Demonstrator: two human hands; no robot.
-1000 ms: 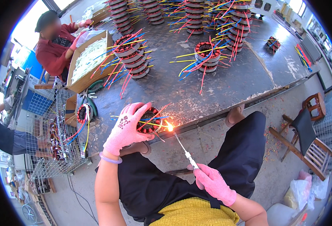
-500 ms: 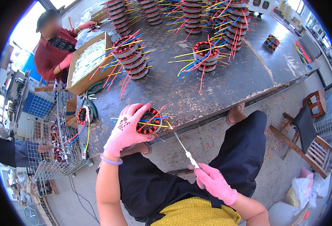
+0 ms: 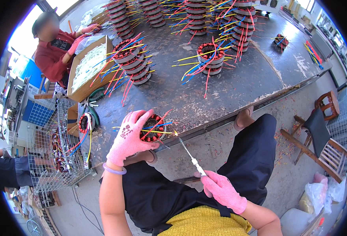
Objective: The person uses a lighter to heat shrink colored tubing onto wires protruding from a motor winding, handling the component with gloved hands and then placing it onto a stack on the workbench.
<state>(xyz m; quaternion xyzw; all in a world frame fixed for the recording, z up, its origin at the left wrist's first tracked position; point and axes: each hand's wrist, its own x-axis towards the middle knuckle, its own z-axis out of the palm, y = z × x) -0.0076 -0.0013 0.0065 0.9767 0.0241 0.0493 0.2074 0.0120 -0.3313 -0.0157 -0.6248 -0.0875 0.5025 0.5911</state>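
Observation:
My left hand (image 3: 131, 135), in a pink glove, grips a motor stator (image 3: 153, 138) at the table's front edge. The stator is a ring with red and black windings, and red, blue and yellow leads stick out of it. In my right hand (image 3: 224, 191), also gloved in pink, is a slim torch (image 3: 195, 162) with a white handle and a thin metal stem. A small flame (image 3: 176, 133) glows at the torch's tip, right by the end of the yellow lead (image 3: 157, 131). Whether they touch I cannot tell.
Stacked stators (image 3: 133, 65) with loose leads stand on the dark table (image 3: 165, 94). Another stator (image 3: 85, 123) and green-handled pliers (image 3: 92, 103) lie at left. A co-worker (image 3: 55, 51) stands beyond a carton (image 3: 72, 88) of white pieces. A wire basket (image 3: 43, 179) and chair (image 3: 319, 133) flank the table.
The torch tip and flame have shifted slightly left with my right hand. The blue lead has separated from the yellow one and now points to the right. My left hand keeps its grip.

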